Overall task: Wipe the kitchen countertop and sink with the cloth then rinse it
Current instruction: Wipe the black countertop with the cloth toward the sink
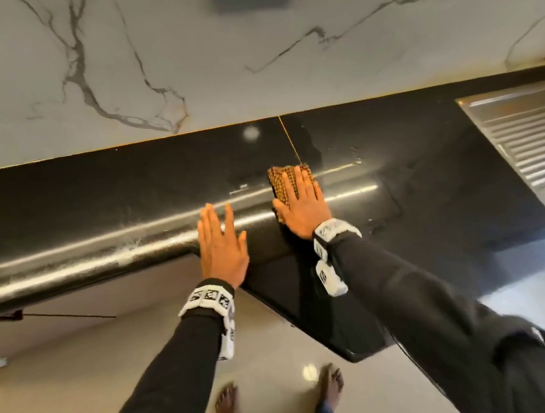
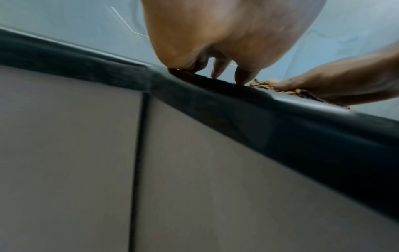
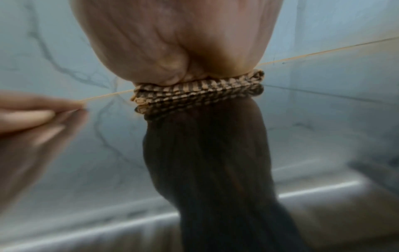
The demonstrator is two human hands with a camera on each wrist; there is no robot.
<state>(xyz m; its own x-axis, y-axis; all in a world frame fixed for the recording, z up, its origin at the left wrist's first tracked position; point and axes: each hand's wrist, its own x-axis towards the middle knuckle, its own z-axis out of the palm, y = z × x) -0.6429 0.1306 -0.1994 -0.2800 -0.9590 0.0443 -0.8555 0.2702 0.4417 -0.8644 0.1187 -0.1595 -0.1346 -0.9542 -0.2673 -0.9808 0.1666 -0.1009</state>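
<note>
A folded orange-and-brown checked cloth [image 1: 280, 183] lies on the glossy black countertop [image 1: 134, 190]. My right hand [image 1: 300, 201] lies flat on top of the cloth with straight fingers, pressing it down; the right wrist view shows the cloth [image 3: 194, 95] squeezed under my palm [image 3: 179, 42]. My left hand [image 1: 220, 242] rests flat on the counter's rounded front edge, just left of the cloth, fingers straight and holding nothing. In the left wrist view my left fingertips [image 2: 241, 76] touch the counter edge, with the cloth [image 2: 263, 85] beside them under my right hand [image 2: 336, 81].
A white marble backsplash [image 1: 190, 60] rises behind the counter. The steel sink's ribbed drainboard [image 1: 524, 137] lies at the far right. Light cabinet fronts [image 2: 64, 153] sit under the counter. My bare feet [image 1: 332, 382] stand on the pale floor below.
</note>
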